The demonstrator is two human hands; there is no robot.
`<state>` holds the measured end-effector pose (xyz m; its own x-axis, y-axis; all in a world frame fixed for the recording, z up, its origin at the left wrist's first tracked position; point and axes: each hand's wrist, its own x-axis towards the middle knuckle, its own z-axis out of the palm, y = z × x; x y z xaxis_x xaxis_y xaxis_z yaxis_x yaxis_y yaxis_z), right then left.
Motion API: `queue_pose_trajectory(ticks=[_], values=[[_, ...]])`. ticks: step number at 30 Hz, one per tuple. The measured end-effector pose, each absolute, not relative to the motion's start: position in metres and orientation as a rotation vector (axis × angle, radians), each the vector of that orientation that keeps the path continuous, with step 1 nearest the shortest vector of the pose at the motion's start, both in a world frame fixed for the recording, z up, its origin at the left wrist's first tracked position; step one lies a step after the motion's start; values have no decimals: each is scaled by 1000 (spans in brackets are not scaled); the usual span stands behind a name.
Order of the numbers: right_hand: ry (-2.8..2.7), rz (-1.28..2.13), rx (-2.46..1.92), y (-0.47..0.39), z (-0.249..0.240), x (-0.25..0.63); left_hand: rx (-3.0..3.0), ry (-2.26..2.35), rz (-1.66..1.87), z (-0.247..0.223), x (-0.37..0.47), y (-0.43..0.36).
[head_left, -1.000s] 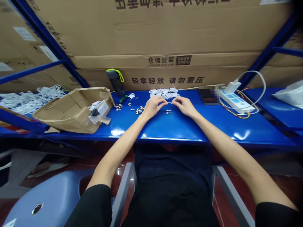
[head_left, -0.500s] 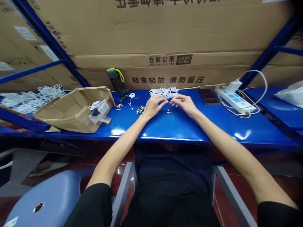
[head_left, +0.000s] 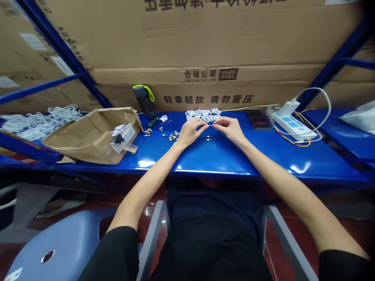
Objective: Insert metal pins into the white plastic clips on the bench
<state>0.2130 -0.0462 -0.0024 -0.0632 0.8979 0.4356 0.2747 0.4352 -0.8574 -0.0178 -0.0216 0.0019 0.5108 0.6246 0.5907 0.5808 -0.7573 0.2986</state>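
My left hand (head_left: 190, 132) and my right hand (head_left: 232, 128) meet above the blue table, fingertips pinched. Between them is a small, thin, screw-like piece (head_left: 211, 125), its far details too small to make out. Just below the fingers lie two small screw-like parts (head_left: 208, 138) with pale ends. To the left of my left hand is a loose cluster of similar brass-and-white parts (head_left: 173, 136). Behind the hands sits a pile of white plastic pieces (head_left: 202, 114).
An open cardboard box (head_left: 84, 142) holding a plastic bag stands left, beside a heap of white cords (head_left: 41, 123). Further back are a dark bottle (head_left: 144, 102) and a green-handled screwdriver (head_left: 153, 122). A power strip (head_left: 295, 127) with cables lies right.
The fingertips of my right hand have drawn slightly away to the right, showing more of the thin piece between the hands. My left hand stays nearly still.
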Motion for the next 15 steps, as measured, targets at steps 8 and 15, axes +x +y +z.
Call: queue_pose_trajectory(ticks=[8, 15], values=[[-1635, 556, -1056, -51, -2, 209, 2671, 1079, 1145, 0, -18, -21], [-1585, 588, -1025, -49, -3, 209, 2645, 970, 1306, -4, -17, -16]])
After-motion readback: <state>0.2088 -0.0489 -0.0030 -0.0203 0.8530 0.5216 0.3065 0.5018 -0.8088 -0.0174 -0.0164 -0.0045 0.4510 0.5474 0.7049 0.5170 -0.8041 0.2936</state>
